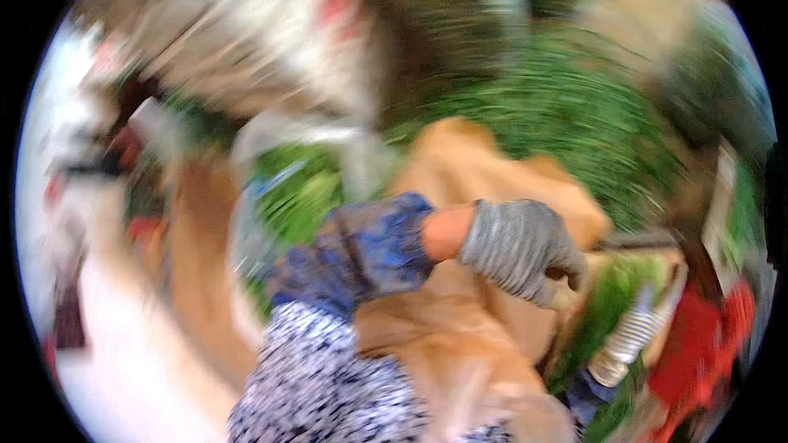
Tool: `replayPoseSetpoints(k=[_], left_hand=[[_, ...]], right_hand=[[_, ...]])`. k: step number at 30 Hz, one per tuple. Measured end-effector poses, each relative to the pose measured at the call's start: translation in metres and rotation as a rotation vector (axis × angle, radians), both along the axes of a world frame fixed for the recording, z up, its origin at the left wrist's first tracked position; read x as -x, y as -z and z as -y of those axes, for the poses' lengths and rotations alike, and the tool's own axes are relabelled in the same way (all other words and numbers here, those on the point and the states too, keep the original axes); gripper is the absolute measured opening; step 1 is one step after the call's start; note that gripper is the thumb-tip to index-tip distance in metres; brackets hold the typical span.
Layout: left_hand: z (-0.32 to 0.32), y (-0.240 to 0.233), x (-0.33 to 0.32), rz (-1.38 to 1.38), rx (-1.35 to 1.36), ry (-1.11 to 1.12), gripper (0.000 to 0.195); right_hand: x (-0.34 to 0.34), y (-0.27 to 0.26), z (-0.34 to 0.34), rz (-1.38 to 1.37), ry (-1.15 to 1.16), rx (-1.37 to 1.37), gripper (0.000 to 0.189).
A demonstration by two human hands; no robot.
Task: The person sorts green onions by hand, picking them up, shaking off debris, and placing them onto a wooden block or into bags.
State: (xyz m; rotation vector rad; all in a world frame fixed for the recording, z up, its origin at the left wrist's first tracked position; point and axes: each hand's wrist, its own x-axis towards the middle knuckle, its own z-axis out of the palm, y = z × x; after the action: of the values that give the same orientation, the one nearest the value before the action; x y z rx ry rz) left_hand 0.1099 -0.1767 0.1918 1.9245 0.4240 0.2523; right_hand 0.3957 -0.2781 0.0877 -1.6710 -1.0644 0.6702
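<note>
My left hand [523, 252], in a grey knitted glove, reaches across an orange-brown sheet [455, 160] and bends at the edge of a container of green leaves [622, 289]. Its fingertips are blurred, and I cannot tell if they grip that edge. Lower right, my right hand [631, 335], in a pale striped glove, is over the same leaves; its fingers are too blurred to read. Blue patterned cuffs cover both wrists. More of the orange-brown material lies over my lap.
A large heap of green stalks [560, 111] lies beyond the sheet. Left of my arm stands a clear plastic bag [237, 246] with leafy greens [301, 191] inside. A red object [689, 344] sits at the right. Blurred white and red sacks or sheets [277, 24] fill the upper left.
</note>
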Motion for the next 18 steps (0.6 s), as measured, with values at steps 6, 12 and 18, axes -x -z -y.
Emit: replayPoseSetpoints(k=[6,12,18], left_hand=[[0.136,-0.012,0.171,-0.097,0.475,-0.653,0.023],[0.238,0.037,0.230,0.354,0.316,-1.704,0.026],[0.167,0.106,0.229,-0.798,-0.677,-1.579,0.067]], right_hand=[[0.161,-0.092,-0.076,0.021,-0.763,-0.127,0.042],[0.322,-0.084,-0.089,0.041,-1.493,-0.057,0.029],[0.414,0.042,-0.121,0.238,-1.339,0.091,0.036]])
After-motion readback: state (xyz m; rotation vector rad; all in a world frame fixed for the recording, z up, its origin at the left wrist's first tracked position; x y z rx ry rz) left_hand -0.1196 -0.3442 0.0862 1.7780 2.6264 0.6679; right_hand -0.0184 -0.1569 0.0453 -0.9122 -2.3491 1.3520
